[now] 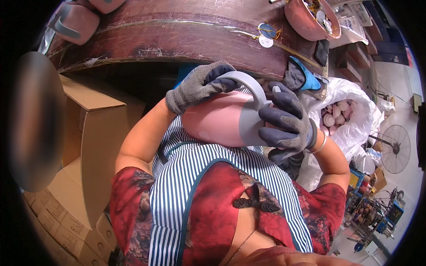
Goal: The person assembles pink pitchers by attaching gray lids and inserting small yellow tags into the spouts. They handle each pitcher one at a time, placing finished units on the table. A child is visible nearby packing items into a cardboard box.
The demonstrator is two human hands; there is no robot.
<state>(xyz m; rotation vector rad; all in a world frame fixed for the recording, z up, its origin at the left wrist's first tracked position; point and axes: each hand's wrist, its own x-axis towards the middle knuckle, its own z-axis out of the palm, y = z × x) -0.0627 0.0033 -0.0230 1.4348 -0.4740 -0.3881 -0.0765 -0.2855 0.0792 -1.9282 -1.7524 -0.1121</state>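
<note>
A pink jug (213, 119) with a grey neck and a grey loop handle (248, 84) lies on its side across my lap, its neck end pointing right. My left hand (202, 86), in a grey knit glove with a dark coating, closes around the handle near the body. My right hand (288, 124), gloved alike, grips the neck end with its fingers curled over it. What sits at the mouth of the jug is hidden behind those fingers.
Ahead stands a worn reddish-brown table (177, 40). On it are a pink jug (75, 24) with a grey handle, string tags (266, 41), a pink basin (306, 22), a black phone-like object (321, 52) and a grey-and-blue cloth item (299, 75). An open carton (104, 133) stands left; a white bag (364, 97) of pink parts stands right.
</note>
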